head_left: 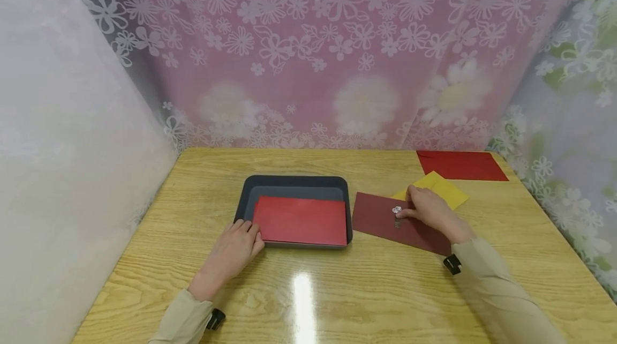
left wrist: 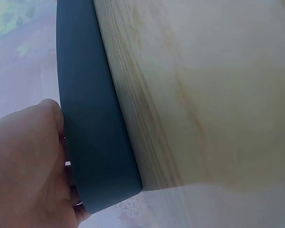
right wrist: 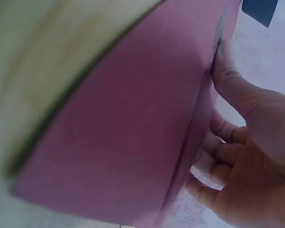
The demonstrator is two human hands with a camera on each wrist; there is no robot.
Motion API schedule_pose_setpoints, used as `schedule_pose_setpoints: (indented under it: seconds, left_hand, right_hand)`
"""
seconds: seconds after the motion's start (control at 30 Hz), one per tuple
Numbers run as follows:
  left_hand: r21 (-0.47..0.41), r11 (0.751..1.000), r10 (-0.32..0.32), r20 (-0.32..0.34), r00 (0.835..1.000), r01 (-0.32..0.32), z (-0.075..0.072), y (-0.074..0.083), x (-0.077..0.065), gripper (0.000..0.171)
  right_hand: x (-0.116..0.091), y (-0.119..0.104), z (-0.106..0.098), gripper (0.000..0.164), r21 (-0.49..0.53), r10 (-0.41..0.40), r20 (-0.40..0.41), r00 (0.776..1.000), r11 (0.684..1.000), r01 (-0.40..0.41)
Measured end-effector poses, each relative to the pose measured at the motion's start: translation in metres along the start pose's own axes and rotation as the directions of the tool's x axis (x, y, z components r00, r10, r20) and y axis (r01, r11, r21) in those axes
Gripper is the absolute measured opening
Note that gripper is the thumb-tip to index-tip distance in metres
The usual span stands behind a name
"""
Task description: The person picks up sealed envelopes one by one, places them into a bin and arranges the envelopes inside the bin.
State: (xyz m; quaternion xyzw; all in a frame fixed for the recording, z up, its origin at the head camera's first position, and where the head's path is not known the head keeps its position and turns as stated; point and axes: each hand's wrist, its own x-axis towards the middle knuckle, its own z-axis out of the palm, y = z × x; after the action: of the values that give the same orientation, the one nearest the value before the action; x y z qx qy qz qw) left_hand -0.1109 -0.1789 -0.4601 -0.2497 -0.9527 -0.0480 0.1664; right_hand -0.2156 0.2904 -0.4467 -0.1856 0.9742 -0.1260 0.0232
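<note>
My left hand (head_left: 232, 247) grips the front left corner of a dark grey tray (head_left: 295, 180), fingers over its rim. In the left wrist view, the hand lies against the outer side of the tray (left wrist: 92, 104). A bright red envelope (head_left: 301, 221) lies in the tray, its front edge along the near rim. My right hand (head_left: 432, 210) pinches a maroon envelope (head_left: 373, 215) by its far edge. The thumb (right wrist: 232, 78) presses its face beside a small silvery emblem, and the other fingers go behind the edge. The maroon envelope slants on the tray's right side.
A yellow envelope (head_left: 453, 194) lies partly behind the right hand and the maroon envelope. Farther back, a red envelope (head_left: 463, 166) rests near the table's right rear corner. Floral curtains surround the wooden table (head_left: 202, 172) at the back and sides.
</note>
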Motion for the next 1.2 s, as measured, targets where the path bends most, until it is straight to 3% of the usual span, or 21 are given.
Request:
schedule_pose_setpoints:
  seconds: [0.17,0.3,0.43,0.6,0.77,0.87,0.93,1.1,1.2]
  left_hand:
    - [-0.011,1.000,0.002,-0.007,1.000,-0.002,-0.001,0.000,-0.001,0.029]
    - [-0.014,1.000,-0.001,-0.008,1.000,0.001,-0.001,0.001,-0.001,0.028]
    - [-0.017,1.000,-0.009,-0.002,1.000,0.009,-0.001,0.001,-0.001,0.028]
    - [-0.012,1.000,-0.008,-0.005,1.000,0.008,0.001,0.000,0.000,0.029]
    - [-0.017,1.000,-0.009,-0.008,1.000,0.008,-0.001,0.001,0.001,0.029]
    - [-0.016,1.000,-0.009,-0.005,1.000,0.009,-0.001,0.001,0.001,0.029]
    - [-0.015,1.000,-0.011,-0.003,1.000,0.011,-0.001,0.001,0.001,0.029]
    - [-0.014,1.000,-0.015,0.002,1.000,0.015,-0.002,0.003,0.001,0.031]
    - [-0.010,1.000,-0.013,0.001,1.000,0.013,-0.001,0.002,0.001,0.031]
  right_hand:
    - [-0.003,0.002,0.002,0.023,-0.046,-0.057,-0.121,0.991,0.998,0.052]
    - [-0.005,0.001,0.002,0.008,-0.088,-0.094,-0.261,0.961,0.993,0.073]
    - [-0.004,-0.003,-0.002,0.006,-0.169,-0.179,-0.407,0.896,0.978,0.119]
    - [-0.001,-0.012,-0.017,0.012,-0.312,-0.301,-0.550,0.779,0.939,0.143]
    - [0.003,-0.020,-0.036,0.017,-0.412,-0.398,-0.630,0.667,0.899,0.147]
    - [0.007,-0.026,-0.048,0.019,-0.433,-0.407,-0.661,0.630,0.893,0.123]
    - [0.009,-0.032,-0.055,0.021,-0.432,-0.396,-0.680,0.618,0.896,0.099]
    - [0.013,-0.054,-0.065,0.027,-0.399,-0.356,-0.733,0.579,0.915,0.058]
    - [0.016,-0.072,-0.066,0.024,-0.342,-0.324,-0.762,0.560,0.936,0.076]
